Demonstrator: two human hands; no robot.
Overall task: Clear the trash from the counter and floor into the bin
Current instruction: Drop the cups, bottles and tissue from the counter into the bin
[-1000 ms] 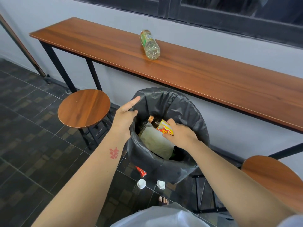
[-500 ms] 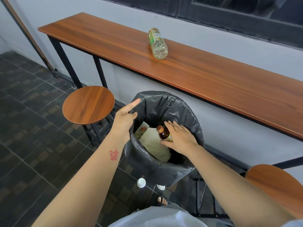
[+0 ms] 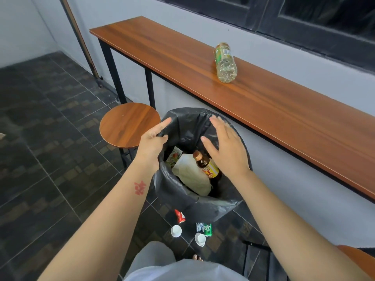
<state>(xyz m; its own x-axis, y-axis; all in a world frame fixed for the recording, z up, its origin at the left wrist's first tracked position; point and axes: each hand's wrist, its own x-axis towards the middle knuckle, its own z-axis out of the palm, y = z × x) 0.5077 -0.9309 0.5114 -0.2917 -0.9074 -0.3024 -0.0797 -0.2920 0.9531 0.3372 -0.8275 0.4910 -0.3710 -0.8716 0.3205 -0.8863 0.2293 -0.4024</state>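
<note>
The right hand (image 3: 227,151), which held the brown bottle (image 3: 207,166) a second ago, has released it; the hand now hovers above the bin (image 3: 188,199) with fingers spread and empty. The brown bottle lies inside the bin on a pale wrapper (image 3: 190,175). The left hand (image 3: 152,141) pinches the black liner (image 3: 182,126) at the rim. A clear bottle (image 3: 225,62) lies on the counter (image 3: 284,110). On the floor near the bin: a red can (image 3: 180,216), a green can (image 3: 204,229) and two white caps (image 3: 176,231). A stool (image 3: 127,124) stands beside the bin.
</note>
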